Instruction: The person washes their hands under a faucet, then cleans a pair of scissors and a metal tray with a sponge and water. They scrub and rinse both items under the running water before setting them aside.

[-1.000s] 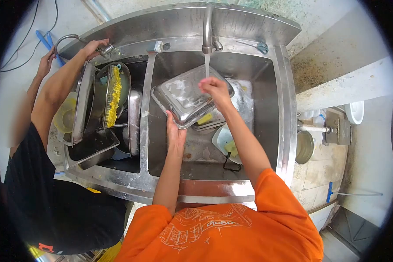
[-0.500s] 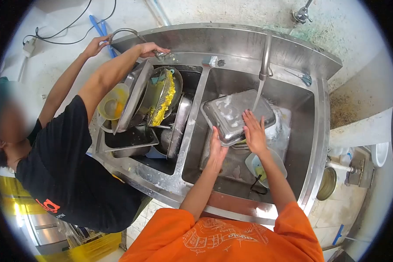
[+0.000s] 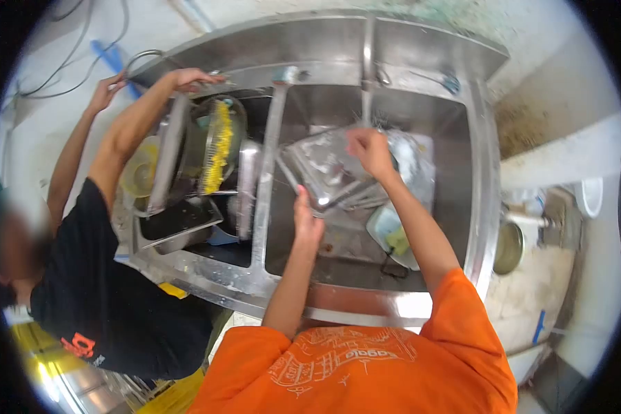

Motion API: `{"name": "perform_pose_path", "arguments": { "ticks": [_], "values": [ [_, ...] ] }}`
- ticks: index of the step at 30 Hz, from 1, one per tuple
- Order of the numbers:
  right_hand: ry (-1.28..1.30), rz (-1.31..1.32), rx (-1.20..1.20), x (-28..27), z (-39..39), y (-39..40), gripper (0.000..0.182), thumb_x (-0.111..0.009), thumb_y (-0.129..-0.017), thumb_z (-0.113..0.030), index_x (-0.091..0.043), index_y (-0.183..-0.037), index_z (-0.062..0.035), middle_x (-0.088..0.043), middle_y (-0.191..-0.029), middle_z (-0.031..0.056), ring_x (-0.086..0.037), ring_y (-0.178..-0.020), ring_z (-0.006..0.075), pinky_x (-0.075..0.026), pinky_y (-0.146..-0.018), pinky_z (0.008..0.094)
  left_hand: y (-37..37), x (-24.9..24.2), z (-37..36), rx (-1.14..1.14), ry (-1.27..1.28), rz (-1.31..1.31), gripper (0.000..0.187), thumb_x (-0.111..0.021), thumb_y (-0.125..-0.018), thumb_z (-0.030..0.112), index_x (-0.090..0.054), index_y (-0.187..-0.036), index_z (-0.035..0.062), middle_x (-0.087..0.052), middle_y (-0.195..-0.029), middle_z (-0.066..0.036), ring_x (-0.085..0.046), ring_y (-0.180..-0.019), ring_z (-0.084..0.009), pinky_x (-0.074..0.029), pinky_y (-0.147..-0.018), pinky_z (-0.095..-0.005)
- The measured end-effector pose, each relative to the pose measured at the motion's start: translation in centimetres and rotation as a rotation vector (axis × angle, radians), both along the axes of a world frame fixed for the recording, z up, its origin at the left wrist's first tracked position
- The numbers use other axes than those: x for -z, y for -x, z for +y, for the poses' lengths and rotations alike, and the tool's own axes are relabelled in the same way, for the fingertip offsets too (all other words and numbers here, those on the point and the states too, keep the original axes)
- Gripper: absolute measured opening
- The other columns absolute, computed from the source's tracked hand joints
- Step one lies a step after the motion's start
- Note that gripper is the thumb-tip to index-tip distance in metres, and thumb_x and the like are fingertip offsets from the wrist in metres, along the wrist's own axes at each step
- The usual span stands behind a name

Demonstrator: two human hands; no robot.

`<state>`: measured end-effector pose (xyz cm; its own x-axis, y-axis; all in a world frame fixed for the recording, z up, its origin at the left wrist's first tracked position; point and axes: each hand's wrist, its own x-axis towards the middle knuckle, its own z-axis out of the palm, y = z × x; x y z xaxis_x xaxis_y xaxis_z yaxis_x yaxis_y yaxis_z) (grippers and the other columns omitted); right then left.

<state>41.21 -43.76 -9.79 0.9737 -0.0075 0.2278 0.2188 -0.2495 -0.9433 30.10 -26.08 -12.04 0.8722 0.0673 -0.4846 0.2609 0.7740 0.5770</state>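
Note:
A shallow rectangular metal pan [image 3: 324, 162] is tilted in the right-hand sink basin, its surface wet with whitish streaks. My left hand [image 3: 308, 221] grips its near-left corner, with the thumb over the edge. Over the pan's right side, in the faucet's stream, is my right hand [image 3: 371, 153], its fingers bent and smeared by motion. Below that forearm sits a pale bowl [image 3: 376, 228] with a yellow-green piece [image 3: 397, 241] in it. A flat metal tray [image 3: 341, 241] lies beneath on the basin floor.
The faucet [image 3: 368, 55] runs into my basin. A co-worker [image 3: 117, 276] in black reaches over the left basin with a hose [image 3: 145, 54]. Stacked metal pans [image 3: 167, 159] there include one with a crumbly yellow strip [image 3: 219, 148]. A metal divider [image 3: 268, 152] separates the basins.
The view has shifted, moving the sink left and up. My right hand has gone from lying flat on the pan to bent fingers near its right side. The left hand stays at the corner.

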Motion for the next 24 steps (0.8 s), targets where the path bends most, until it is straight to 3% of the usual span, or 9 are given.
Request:
{"name": "perform_pose_path", "arguments": {
  "ticks": [2,5,6,10,11,14,16,21,24],
  "values": [
    [-0.372,0.241,-0.001,-4.4,0.2,-0.7,0.019,-0.057,-0.086,-0.013,-0.065,-0.081,0.0037,-0.060,-0.062,0.0146,-0.061,-0.049,0.0171,-0.050,-0.052,0.0307,0.2,0.6,0.4,0.000,0.020,-0.010,0.059,-0.050,-0.091,0.043,-0.038,-0.133,0.0031,-0.047,-0.132,-0.010,-0.045,-0.120,-0.0250,-0.034,-0.105,-0.0417],
    [-0.358,0.317,0.183,-3.3,-2.1,-2.3,0.025,-0.055,-0.090,-0.020,-0.065,-0.083,0.0019,-0.058,-0.057,0.0128,-0.059,-0.048,0.0171,-0.048,-0.052,0.0312,0.4,-0.1,0.2,-0.010,0.090,-0.057,0.057,-0.049,-0.092,0.041,-0.038,-0.130,0.0002,-0.048,-0.128,-0.010,-0.047,-0.117,-0.0238,-0.037,-0.101,-0.0413],
    [-0.094,0.263,0.212,-5.1,-3.0,-0.6,0.026,-0.054,-0.089,-0.022,-0.064,-0.081,0.0012,-0.054,-0.052,0.0117,-0.058,-0.046,0.0162,-0.045,-0.051,0.0329,0.5,0.1,0.2,-0.024,0.104,-0.056,0.056,-0.049,-0.092,0.040,-0.038,-0.130,0.0002,-0.048,-0.128,-0.010,-0.047,-0.117,-0.0237,-0.037,-0.102,-0.0412],
    [0.486,0.093,0.036,-3.5,-7.2,8.0,0.020,-0.057,-0.082,-0.016,-0.058,-0.074,0.0020,-0.058,-0.061,0.0170,-0.059,-0.059,0.0332,-0.045,-0.056,0.0382,0.7,0.6,0.4,-0.044,0.123,-0.065,0.054,-0.047,-0.094,0.039,-0.038,-0.131,0.0000,-0.047,-0.129,-0.010,-0.046,-0.118,-0.0234,-0.037,-0.102,-0.0407],
    [0.581,0.360,-0.058,-2.2,-8.5,10.4,0.018,-0.057,-0.079,-0.015,-0.059,-0.075,0.0022,-0.060,-0.069,0.0208,-0.059,-0.069,0.0396,-0.046,-0.061,0.0427,0.6,0.6,0.4,-0.052,0.129,-0.064,0.054,-0.047,-0.094,0.039,-0.038,-0.131,0.0000,-0.047,-0.129,-0.010,-0.046,-0.118,-0.0234,-0.037,-0.102,-0.0407],
    [1.061,0.646,-0.409,4.4,-10.3,16.5,0.025,-0.064,-0.073,-0.022,-0.064,-0.079,0.0027,-0.065,-0.079,0.0191,-0.063,-0.082,0.0345,-0.049,-0.075,0.0444,0.9,0.3,0.5,-0.022,0.137,-0.064,0.054,-0.046,-0.094,0.039,-0.037,-0.131,-0.0003,-0.047,-0.129,-0.010,-0.046,-0.118,-0.0233,-0.037,-0.102,-0.0409],
    [1.107,0.881,-0.430,8.4,-9.4,18.1,0.032,-0.067,-0.070,-0.025,-0.066,-0.088,0.0013,-0.066,-0.091,0.0171,-0.063,-0.090,0.0327,-0.050,-0.080,0.0417,0.7,-0.2,0.0,-0.027,0.107,-0.041,0.054,-0.046,-0.094,0.038,-0.037,-0.131,-0.0006,-0.047,-0.129,-0.010,-0.046,-0.118,-0.0232,-0.037,-0.102,-0.0410],
    [1.088,0.904,-0.275,21.4,-8.9,20.2,0.044,-0.069,-0.072,-0.026,-0.058,-0.107,-0.0031,-0.056,-0.112,0.0196,-0.060,-0.098,0.0350,-0.051,-0.083,0.0423,0.7,-1.7,1.0,-0.047,0.003,-0.122,0.053,-0.045,-0.095,0.038,-0.038,-0.130,-0.0009,-0.047,-0.129,-0.010,-0.047,-0.117,-0.0235,-0.038,-0.101,-0.0411],
    [1.057,0.994,-0.149,21.4,-8.1,19.9,0.050,-0.069,-0.073,-0.025,-0.053,-0.116,-0.0053,-0.050,-0.123,0.0204,-0.058,-0.103,0.0362,-0.051,-0.083,0.0428,0.5,-2.4,1.9,-0.044,0.002,-0.156,0.054,-0.046,-0.094,0.038,-0.038,-0.130,-0.0012,-0.047,-0.129,-0.010,-0.047,-0.117,-0.0233,-0.039,-0.100,-0.0406]
  ]
}}
